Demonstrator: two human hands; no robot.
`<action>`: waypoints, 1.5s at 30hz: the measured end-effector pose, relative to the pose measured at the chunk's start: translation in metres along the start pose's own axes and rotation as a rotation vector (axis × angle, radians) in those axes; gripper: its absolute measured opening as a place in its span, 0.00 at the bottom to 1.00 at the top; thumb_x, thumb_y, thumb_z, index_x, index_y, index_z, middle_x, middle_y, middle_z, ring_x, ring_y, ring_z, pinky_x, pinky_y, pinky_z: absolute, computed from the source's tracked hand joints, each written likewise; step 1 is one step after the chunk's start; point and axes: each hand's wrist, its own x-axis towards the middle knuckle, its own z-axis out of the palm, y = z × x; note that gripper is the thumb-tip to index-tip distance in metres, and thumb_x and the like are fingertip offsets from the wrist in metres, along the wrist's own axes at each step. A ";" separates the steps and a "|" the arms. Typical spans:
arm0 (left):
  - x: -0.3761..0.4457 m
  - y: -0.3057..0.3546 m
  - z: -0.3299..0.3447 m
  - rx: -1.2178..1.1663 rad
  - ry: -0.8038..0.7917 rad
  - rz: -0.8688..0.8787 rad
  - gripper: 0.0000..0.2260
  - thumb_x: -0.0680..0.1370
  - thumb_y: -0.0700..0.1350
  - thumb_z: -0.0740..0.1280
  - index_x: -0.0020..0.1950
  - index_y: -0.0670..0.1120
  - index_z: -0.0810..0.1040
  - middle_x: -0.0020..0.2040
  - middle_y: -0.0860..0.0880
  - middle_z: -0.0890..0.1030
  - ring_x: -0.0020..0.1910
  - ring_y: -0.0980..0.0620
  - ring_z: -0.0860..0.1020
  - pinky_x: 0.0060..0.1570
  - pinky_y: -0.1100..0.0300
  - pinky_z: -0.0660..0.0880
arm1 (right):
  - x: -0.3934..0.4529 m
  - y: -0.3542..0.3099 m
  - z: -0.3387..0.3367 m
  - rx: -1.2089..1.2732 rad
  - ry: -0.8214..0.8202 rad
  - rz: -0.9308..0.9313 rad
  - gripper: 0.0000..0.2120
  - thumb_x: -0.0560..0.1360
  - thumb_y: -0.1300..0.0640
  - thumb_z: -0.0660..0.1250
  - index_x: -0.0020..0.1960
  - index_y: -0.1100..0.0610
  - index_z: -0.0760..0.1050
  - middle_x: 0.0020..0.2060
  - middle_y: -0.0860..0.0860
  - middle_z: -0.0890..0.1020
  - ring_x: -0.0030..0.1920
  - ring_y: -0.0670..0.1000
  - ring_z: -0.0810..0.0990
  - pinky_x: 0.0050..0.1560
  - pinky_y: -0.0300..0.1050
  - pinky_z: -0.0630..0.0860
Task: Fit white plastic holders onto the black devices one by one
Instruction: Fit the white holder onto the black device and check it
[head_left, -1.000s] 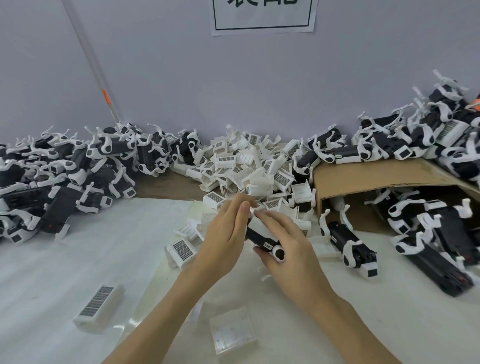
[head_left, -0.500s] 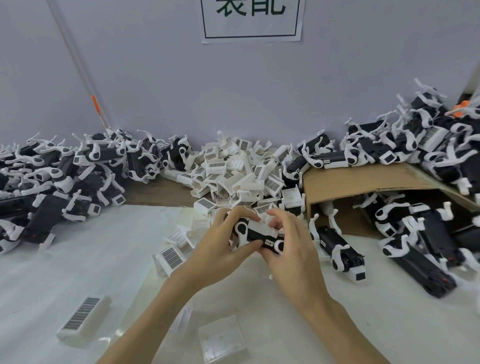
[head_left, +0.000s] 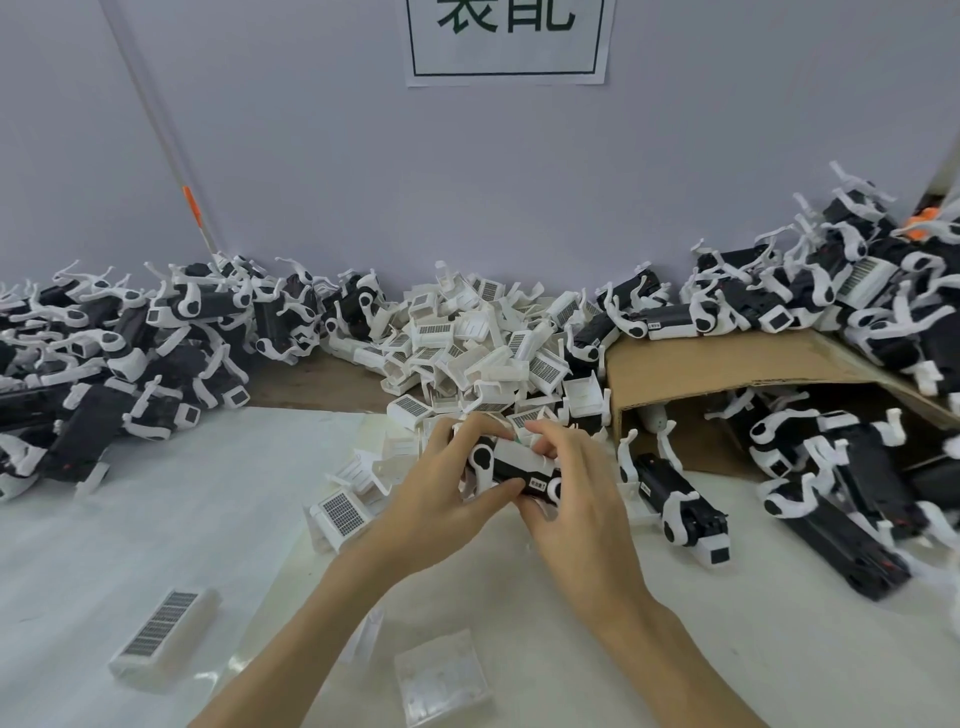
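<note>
A black device (head_left: 511, 470) with white round ends lies crosswise between both hands, just above the white table sheet. My left hand (head_left: 441, 493) grips its left end, thumb underneath and fingers curled over the top. My right hand (head_left: 576, 493) grips its right end and pinches a white plastic holder (head_left: 524, 457) against the device's top. How the holder sits on the device is partly hidden by my fingers. A heap of loose white holders (head_left: 483, 343) lies right behind the hands.
Devices with holders are piled at the left (head_left: 119, 358) and at the right over a tipped cardboard box (head_left: 727, 364). One such device (head_left: 680, 504) lies beside my right hand. Loose holders (head_left: 340, 512), a white cartridge (head_left: 161, 634) and a clear lid (head_left: 441, 675) lie nearer me.
The device turned from end-on to crosswise between my hands, and both hands closed round its ends. The holder now sits on its top. The camera tilted down slightly.
</note>
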 end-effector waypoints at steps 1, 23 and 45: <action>0.000 0.001 0.000 0.000 -0.006 -0.002 0.15 0.81 0.49 0.74 0.64 0.58 0.74 0.60 0.54 0.73 0.58 0.49 0.75 0.56 0.51 0.76 | 0.001 0.001 0.000 -0.004 0.005 0.010 0.36 0.68 0.66 0.82 0.71 0.51 0.72 0.55 0.41 0.74 0.57 0.39 0.70 0.57 0.43 0.77; 0.001 0.008 -0.027 -0.081 0.048 0.092 0.29 0.77 0.60 0.74 0.76 0.63 0.67 0.73 0.57 0.69 0.76 0.54 0.68 0.74 0.51 0.67 | 0.013 0.007 -0.023 0.798 -0.280 0.470 0.26 0.76 0.52 0.74 0.73 0.44 0.72 0.55 0.51 0.85 0.63 0.52 0.82 0.64 0.39 0.75; 0.003 0.007 -0.021 -0.345 0.058 -0.142 0.16 0.77 0.54 0.78 0.64 0.60 0.82 0.54 0.58 0.85 0.47 0.62 0.82 0.46 0.70 0.76 | 0.006 0.001 -0.013 0.590 -0.147 0.301 0.16 0.83 0.45 0.64 0.69 0.37 0.69 0.41 0.53 0.80 0.41 0.54 0.79 0.45 0.35 0.73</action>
